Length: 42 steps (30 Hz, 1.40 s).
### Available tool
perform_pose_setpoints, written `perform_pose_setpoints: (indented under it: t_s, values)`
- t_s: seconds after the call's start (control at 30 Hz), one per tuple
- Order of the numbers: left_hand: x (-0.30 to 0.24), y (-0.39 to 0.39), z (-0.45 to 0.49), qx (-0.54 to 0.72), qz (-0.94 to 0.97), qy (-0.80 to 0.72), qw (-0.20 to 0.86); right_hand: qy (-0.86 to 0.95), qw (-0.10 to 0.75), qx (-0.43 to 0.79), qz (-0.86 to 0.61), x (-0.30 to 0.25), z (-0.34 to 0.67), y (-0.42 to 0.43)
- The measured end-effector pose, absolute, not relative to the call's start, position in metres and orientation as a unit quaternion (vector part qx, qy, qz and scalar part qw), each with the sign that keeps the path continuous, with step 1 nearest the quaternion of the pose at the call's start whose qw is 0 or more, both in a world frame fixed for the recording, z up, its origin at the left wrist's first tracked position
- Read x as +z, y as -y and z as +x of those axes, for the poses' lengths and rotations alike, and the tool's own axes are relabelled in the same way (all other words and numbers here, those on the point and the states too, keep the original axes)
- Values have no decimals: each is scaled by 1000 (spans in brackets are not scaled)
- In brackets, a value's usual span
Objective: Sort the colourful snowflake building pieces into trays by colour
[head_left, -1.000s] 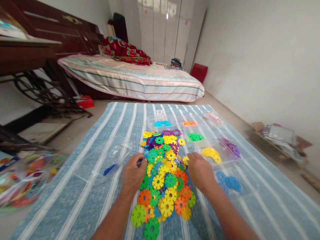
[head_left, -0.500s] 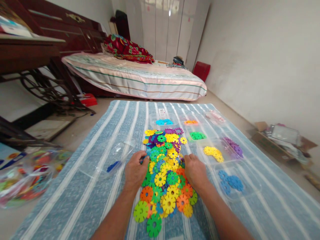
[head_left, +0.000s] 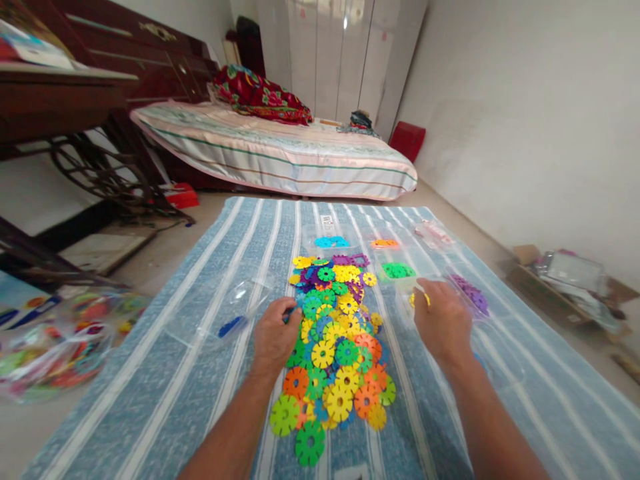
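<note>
A pile of notched plastic discs [head_left: 323, 354] in yellow, green, orange, blue and purple lies on the striped cloth between my hands. At the pile's left edge, my left hand [head_left: 276, 335] is closed, and a dark blue disc [head_left: 288, 314] shows partly between its thumb and fingers. My right hand [head_left: 443, 321] is over the clear tray of yellow discs, pinching a yellow disc [head_left: 427, 299] seen edge-on. It hides most of that tray and part of the tray below it. Purple discs [head_left: 470, 295] lie just right of this hand.
Light blue discs [head_left: 332, 242], orange discs [head_left: 385, 244] and green discs [head_left: 399, 270] sit in clear trays at the back. On the left, dark blue pieces [head_left: 233, 326] lie in another clear tray. A bag of colourful pieces [head_left: 55, 353] stands beyond the cloth's left edge.
My right hand has moved right, from the pile's edge to the yellow discs' tray, with a yellow disc now showing in its fingers. My left hand stays beside the pile.
</note>
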<state>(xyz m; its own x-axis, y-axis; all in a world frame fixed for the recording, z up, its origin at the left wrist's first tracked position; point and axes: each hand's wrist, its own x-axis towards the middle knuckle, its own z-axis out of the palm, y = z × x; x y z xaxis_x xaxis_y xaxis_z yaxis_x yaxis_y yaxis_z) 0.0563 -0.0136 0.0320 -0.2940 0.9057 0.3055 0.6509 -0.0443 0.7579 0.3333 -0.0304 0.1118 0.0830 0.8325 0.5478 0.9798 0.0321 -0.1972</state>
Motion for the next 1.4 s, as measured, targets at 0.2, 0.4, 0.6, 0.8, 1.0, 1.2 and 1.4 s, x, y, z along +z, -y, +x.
perform_pose_setpoints:
  t_s: [0.2, 0.4, 0.6, 0.8, 1.0, 1.2, 1.4]
  values:
    - [31, 14, 57, 437, 580, -670, 155, 784, 218, 134, -566, 87, 298, 63]
    - [33, 15, 57, 437, 581, -670, 151, 814, 182, 140, -534, 76, 273, 78]
    - [32, 13, 56, 443, 575, -673, 145, 828, 195, 63, -521, 65, 264, 81]
    - [29, 11, 53, 440, 572, -676, 149, 843, 272, 4, -464, 61, 269, 78]
    - [32, 12, 53, 438, 577, -673, 151, 801, 253, -73, -539, 99, 293, 31]
    - [32, 13, 55, 437, 578, -673, 147, 683, 289, -141, -656, 130, 310, -9]
    - [32, 15, 57, 439, 582, -668, 148, 823, 237, 58, -513, 92, 274, 39]
